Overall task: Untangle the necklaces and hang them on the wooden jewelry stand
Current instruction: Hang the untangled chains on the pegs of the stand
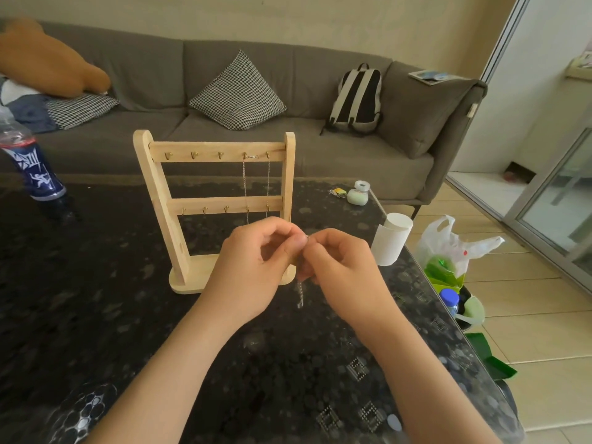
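Far out to the left of the left grip (253, 267), a blue-labelled bottle (35, 168) is standing on the dark surface (96, 299), well apart from the work. Just beyond both grips, the wooden jewelry stand (221, 147) is standing upright. One necklace, the hung chain (245, 181), is already draping from the top rail, seemingly looped over the two hooks at the rail's right end. Its strands are running down past the lower rail toward the grips, so that part of the job is looking done. The three top hooks to its left are showing bare.

The left grip is curling in, thumb and fingertips pinching the top of a second chain (300, 294). The right grip (342, 267) is meeting it fingertip to fingertip, pinching the same chain from the other side. A short twisted length is dangling below and between the two grips, above the surface. I am judging this to be the untangling step, with the hanging of this piece yet to come. Whether more necklaces are waiting, I cannot tell.

Just right of the right grip, a white paper roll (392, 241) is standing at the surface's edge, near enough to be knocked. Further right, a plastic bag (455, 248) is sitting on the floor. Nothing is blocking the free hooks, though the hung chain is hanging right in the reach path.
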A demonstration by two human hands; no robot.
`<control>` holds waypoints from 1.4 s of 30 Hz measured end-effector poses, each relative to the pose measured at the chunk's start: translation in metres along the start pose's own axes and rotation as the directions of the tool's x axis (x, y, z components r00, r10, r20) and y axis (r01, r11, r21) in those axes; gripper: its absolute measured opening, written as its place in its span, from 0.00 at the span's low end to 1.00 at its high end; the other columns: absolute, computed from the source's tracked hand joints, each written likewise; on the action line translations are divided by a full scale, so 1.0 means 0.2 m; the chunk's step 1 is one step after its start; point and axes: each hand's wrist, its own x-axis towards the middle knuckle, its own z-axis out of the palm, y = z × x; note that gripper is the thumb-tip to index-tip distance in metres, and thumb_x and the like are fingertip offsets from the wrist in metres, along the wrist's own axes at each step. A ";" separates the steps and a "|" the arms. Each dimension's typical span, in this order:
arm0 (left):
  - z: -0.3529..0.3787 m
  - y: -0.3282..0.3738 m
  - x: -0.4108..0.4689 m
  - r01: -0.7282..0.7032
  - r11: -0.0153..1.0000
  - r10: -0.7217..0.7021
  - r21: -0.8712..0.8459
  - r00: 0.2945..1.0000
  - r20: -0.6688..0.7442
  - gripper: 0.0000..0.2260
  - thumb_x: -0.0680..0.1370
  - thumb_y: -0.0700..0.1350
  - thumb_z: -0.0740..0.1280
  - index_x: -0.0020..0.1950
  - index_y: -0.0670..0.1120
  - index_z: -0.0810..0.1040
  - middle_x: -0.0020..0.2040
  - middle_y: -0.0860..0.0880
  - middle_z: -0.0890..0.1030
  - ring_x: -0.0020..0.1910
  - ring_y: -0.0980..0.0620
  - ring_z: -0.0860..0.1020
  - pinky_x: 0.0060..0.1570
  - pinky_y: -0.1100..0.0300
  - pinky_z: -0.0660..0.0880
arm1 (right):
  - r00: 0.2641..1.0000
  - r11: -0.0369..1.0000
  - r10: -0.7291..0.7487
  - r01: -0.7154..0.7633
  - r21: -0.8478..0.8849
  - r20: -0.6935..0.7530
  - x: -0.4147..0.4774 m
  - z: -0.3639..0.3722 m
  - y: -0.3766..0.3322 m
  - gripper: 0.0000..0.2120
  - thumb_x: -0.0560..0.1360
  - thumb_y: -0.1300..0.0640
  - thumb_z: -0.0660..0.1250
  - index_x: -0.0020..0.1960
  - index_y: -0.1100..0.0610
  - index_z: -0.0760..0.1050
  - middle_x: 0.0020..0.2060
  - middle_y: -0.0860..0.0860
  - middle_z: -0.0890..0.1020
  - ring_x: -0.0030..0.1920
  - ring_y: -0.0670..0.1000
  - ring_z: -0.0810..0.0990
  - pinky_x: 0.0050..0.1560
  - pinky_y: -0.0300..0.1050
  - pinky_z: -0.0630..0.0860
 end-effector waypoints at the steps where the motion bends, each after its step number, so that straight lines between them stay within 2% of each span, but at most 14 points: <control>1: -0.01 0.01 0.00 0.030 0.998 -0.029 -0.056 0.999 0.017 0.05 0.82 0.50 0.71 0.56 0.55 0.85 0.48 0.60 0.87 0.52 0.60 0.85 0.57 0.58 0.82 | 1.000 0.999 0.011 -0.011 0.046 0.002 0.00 -0.01 0.00 0.09 0.83 0.56 0.65 0.47 0.56 0.82 0.34 0.47 0.85 0.35 0.43 0.82 0.37 0.34 0.76; 3: -0.02 0.02 -0.01 0.092 0.988 -0.086 -0.121 0.995 0.055 0.07 0.81 0.49 0.73 0.58 0.56 0.86 0.49 0.61 0.87 0.53 0.59 0.85 0.59 0.55 0.82 | 1.000 0.990 0.028 -0.027 0.141 -0.005 0.00 -0.02 -0.01 0.09 0.82 0.58 0.65 0.45 0.57 0.81 0.32 0.47 0.82 0.35 0.44 0.79 0.35 0.32 0.75; 6: -0.01 0.03 -0.02 0.129 0.987 -0.121 -0.095 0.989 0.082 0.07 0.81 0.49 0.73 0.57 0.58 0.87 0.48 0.62 0.87 0.53 0.60 0.85 0.60 0.55 0.82 | 0.999 0.986 0.036 -0.034 0.165 -0.012 0.00 -0.04 -0.01 0.09 0.81 0.59 0.67 0.43 0.57 0.82 0.31 0.49 0.80 0.34 0.45 0.78 0.34 0.34 0.75; 11: -0.02 0.05 -0.02 0.159 0.980 -0.146 -0.119 0.983 0.115 0.01 0.81 0.51 0.73 0.51 0.57 0.85 0.46 0.60 0.86 0.52 0.59 0.84 0.57 0.59 0.80 | 0.997 0.984 0.068 -0.073 0.164 0.033 0.00 -0.06 -0.01 0.14 0.78 0.62 0.65 0.34 0.56 0.76 0.32 0.52 0.78 0.36 0.49 0.77 0.44 0.47 0.77; 15: -0.03 0.05 -0.02 0.121 0.992 -0.106 -0.042 0.959 0.261 0.03 0.84 0.54 0.68 0.53 0.58 0.81 0.50 0.61 0.84 0.54 0.61 0.82 0.62 0.56 0.79 | 0.984 0.949 0.108 -0.144 0.280 0.141 0.02 -0.05 0.01 0.11 0.78 0.62 0.62 0.39 0.65 0.73 0.32 0.52 0.73 0.37 0.50 0.75 0.49 0.52 0.78; 18: -0.04 0.05 -0.02 0.153 0.983 -0.116 -0.105 0.947 0.299 0.05 0.85 0.52 0.66 0.54 0.56 0.82 0.50 0.58 0.85 0.55 0.58 0.83 0.65 0.51 0.79 | 0.978 0.940 0.124 -0.169 0.296 0.165 0.04 -0.05 0.02 0.10 0.77 0.61 0.61 0.40 0.65 0.72 0.31 0.51 0.69 0.37 0.50 0.72 0.47 0.51 0.75; 21: -0.05 0.05 -0.01 0.190 0.967 -0.133 -0.168 0.944 0.302 0.05 0.85 0.48 0.68 0.56 0.53 0.84 0.51 0.55 0.87 0.55 0.56 0.85 0.66 0.51 0.79 | 0.981 0.949 0.114 -0.154 0.275 0.156 0.04 -0.04 0.01 0.08 0.76 0.59 0.60 0.38 0.59 0.70 0.31 0.51 0.66 0.36 0.51 0.68 0.41 0.47 0.72; 24: -0.05 0.03 -0.01 0.221 0.954 -0.156 -0.202 0.943 0.295 0.06 0.84 0.44 0.70 0.58 0.52 0.85 0.51 0.53 0.88 0.55 0.53 0.86 0.65 0.49 0.81 | 0.980 0.935 0.130 -0.172 0.309 0.150 0.04 -0.04 0.00 0.12 0.76 0.59 0.61 0.34 0.54 0.67 0.30 0.51 0.65 0.33 0.51 0.67 0.39 0.46 0.72; 29: -0.05 0.01 -0.01 0.264 0.932 -0.203 -0.247 0.948 0.246 0.06 0.84 0.44 0.70 0.58 0.50 0.87 0.49 0.48 0.88 0.52 0.49 0.87 0.64 0.47 0.81 | 0.976 0.932 0.118 -0.173 0.318 0.184 0.04 -0.05 0.00 0.14 0.77 0.60 0.63 0.34 0.54 0.65 0.31 0.52 0.66 0.33 0.51 0.67 0.38 0.44 0.72; 32: -0.04 0.00 0.00 0.315 0.909 -0.254 -0.273 0.938 0.238 0.08 0.85 0.46 0.68 0.56 0.50 0.87 0.48 0.48 0.88 0.53 0.49 0.87 0.66 0.45 0.80 | 0.977 0.936 0.122 -0.172 0.306 0.176 0.03 -0.05 0.00 0.14 0.78 0.59 0.66 0.34 0.55 0.70 0.32 0.53 0.69 0.36 0.53 0.71 0.42 0.45 0.75; 36: -0.02 0.00 0.00 0.324 0.908 -0.282 -0.266 0.942 0.183 0.09 0.86 0.49 0.66 0.56 0.51 0.87 0.48 0.51 0.88 0.53 0.53 0.86 0.65 0.47 0.81 | 0.985 0.947 0.113 -0.146 0.287 0.127 0.01 -0.06 0.00 0.13 0.79 0.59 0.69 0.36 0.59 0.79 0.34 0.56 0.81 0.38 0.52 0.81 0.47 0.48 0.79; 39: -0.01 0.01 -0.01 0.252 0.947 -0.231 -0.199 0.965 0.124 0.07 0.85 0.49 0.68 0.55 0.53 0.86 0.47 0.56 0.88 0.52 0.57 0.86 0.62 0.53 0.82 | 0.995 0.979 0.052 -0.068 0.193 0.086 -0.01 -0.07 -0.02 0.11 0.79 0.59 0.71 0.39 0.58 0.85 0.39 0.56 0.87 0.40 0.50 0.85 0.44 0.40 0.82; 42: -0.02 0.02 -0.01 0.192 0.969 -0.187 -0.156 0.981 0.045 0.04 0.82 0.49 0.71 0.54 0.55 0.86 0.46 0.59 0.87 0.51 0.60 0.85 0.58 0.57 0.82 | 1.000 0.992 -0.009 0.007 0.128 0.014 -0.04 -0.07 -0.03 0.07 0.79 0.57 0.74 0.42 0.55 0.88 0.37 0.51 0.88 0.39 0.46 0.85 0.38 0.33 0.78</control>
